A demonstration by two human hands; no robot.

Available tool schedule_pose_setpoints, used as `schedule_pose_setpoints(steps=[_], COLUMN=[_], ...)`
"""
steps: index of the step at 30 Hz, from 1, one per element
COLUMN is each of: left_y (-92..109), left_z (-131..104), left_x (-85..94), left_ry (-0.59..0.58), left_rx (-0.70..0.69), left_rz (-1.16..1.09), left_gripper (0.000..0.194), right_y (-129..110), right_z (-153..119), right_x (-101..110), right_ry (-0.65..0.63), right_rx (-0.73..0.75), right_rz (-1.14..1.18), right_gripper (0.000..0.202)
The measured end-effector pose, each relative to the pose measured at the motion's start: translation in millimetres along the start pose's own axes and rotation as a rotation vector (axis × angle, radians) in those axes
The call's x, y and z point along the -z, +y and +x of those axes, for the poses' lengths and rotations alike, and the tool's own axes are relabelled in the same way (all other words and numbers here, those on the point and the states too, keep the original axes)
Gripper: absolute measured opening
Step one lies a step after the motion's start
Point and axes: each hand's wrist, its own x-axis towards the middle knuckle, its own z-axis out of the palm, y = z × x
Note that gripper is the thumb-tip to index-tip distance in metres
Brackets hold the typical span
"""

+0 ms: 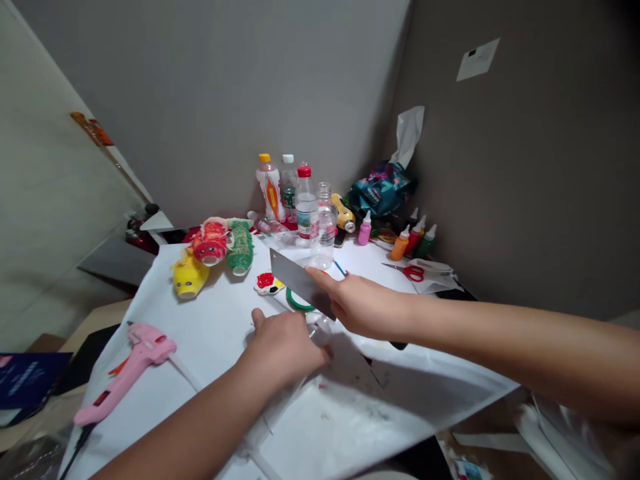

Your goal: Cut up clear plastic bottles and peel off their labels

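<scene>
My right hand [367, 307] is closed around a knife [299, 281] with a broad, flat metal blade, its index finger laid along the top. The blade slants up and to the left, above and beyond my left hand [280, 347]. That hand is closed over a clear plastic bottle [320, 327] lying on the white-covered table [220, 347]; most of the bottle is hidden by the hand. Just behind the blade are a green ring [295, 301], perhaps a roll of tape, and a small palette with red and yellow paint [269, 283].
A pink glue gun [133, 367] lies at the left. Painted bottle figures [210, 241] sit behind it. Several bottles [306, 212] stand at the back. Paint bottles [400, 245], red-handled scissors [414, 273] and a tissue pack [383, 190] are at the right.
</scene>
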Motion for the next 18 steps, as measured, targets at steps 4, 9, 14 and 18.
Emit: schedule_pose_setpoints(steps=[4,9,14,18], left_y=[-2,0,3,0], left_z=[0,-2,-3,-2], left_x=[-1.0,1.4,3.6,3.8], left_ry=[0.0,-0.016,-0.017,-0.007], left_rx=[-0.002,-0.006,0.028,0.056], left_rz=[-0.01,0.014,0.044,0.038], left_gripper=[0.039,0.044,0.046,0.05], right_y=[9,20,12,4], right_z=[-42,-83,-37,-9], right_x=[-6,-15,-7,-3], right_ry=[-0.064,-0.052,-0.04,0.001], right_rx=[-0.07,-0.201,-0.044,0.038], right_rz=[-0.032,-0.004,-0.014,-0.069], right_gripper=[0.084,0.081,0.078,0.08])
